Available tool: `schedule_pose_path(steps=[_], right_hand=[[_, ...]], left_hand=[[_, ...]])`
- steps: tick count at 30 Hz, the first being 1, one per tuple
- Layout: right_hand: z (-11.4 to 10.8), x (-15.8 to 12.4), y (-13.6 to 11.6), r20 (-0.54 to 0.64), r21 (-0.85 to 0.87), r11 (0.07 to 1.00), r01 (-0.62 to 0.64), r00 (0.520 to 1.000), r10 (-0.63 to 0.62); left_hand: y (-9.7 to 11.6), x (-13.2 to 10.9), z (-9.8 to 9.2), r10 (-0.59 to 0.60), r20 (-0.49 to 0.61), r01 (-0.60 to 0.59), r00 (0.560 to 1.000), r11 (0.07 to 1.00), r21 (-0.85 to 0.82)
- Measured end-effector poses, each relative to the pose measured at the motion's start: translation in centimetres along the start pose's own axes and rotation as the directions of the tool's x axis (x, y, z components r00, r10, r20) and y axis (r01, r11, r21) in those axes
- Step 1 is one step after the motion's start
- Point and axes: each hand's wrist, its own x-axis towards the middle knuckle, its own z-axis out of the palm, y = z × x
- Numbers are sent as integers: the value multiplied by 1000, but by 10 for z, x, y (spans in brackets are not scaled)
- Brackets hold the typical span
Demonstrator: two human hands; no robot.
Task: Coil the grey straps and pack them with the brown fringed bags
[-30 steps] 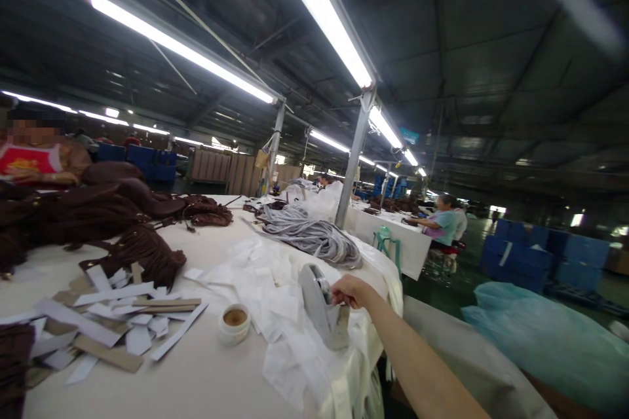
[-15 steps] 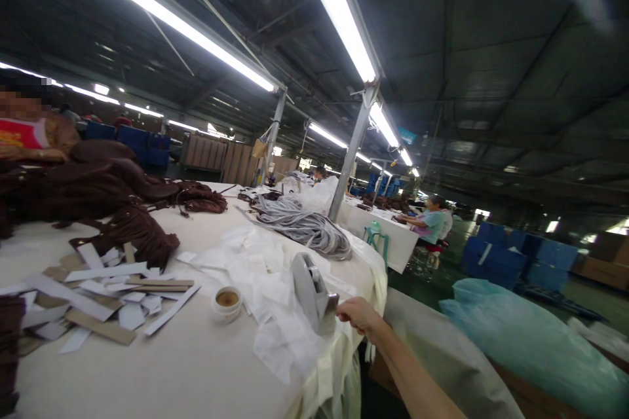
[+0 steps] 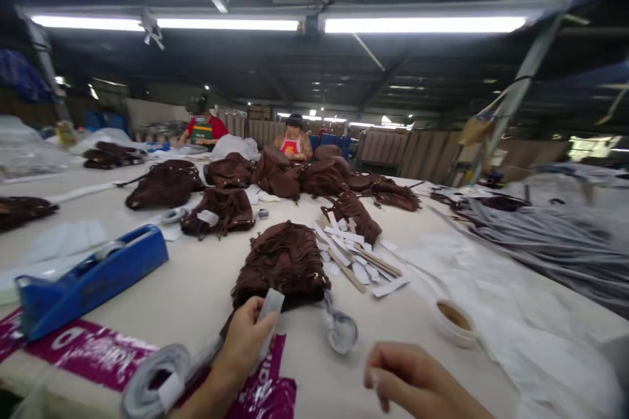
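Observation:
My left hand (image 3: 246,338) is closed around a pale grey flat strip (image 3: 272,309), its upper end sticking out past the thumb. Just beyond it a brown fringed bag (image 3: 282,262) lies on the white table (image 3: 344,334). My right hand (image 3: 410,376) hovers over the table at the lower right, fingers curled and thumb pressed in. Whatever may be between those fingertips is too blurred to name. Between the hands and the bag is a loosely coiled grey strap (image 3: 341,330). Under my left forearm are purple printed plastic (image 3: 260,386) and a grey roll (image 3: 156,380).
A blue tape dispenser (image 3: 93,278) stands at the left. White and tan strips (image 3: 361,258) are heaped beyond the bag. A white tub of brown stuff (image 3: 455,322) sits at the right, near grey cords (image 3: 535,242). More brown bags (image 3: 280,173) and two people are across the table.
The view has swung left. My right hand has left the grey tape dispenser at the table's edge and is now over the table. My left hand with the strip has come into view.

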Motion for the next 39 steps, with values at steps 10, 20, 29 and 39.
schedule_pose_path(steps=[10, 20, 29, 39], right_hand=[[75, 133, -40, 77, -216, 954, 207, 978, -195], [84, 139, -28, 81, -113, 983, 144, 988, -135], [89, 136, -29, -2, -122, 983, 137, 990, -138], [96, 125, -30, -104, -44, 996, 76, 991, -80]], left_hand=[[-13, 6, 1, 154, 57, -156, 986, 987, 39], [-7, 4, -5, 153, 187, -160, 970, 987, 20], [1, -1, -8, 176, 206, -193, 963, 979, 70], [-3, 1, -6, 78, 179, -67, 981, 996, -65]])
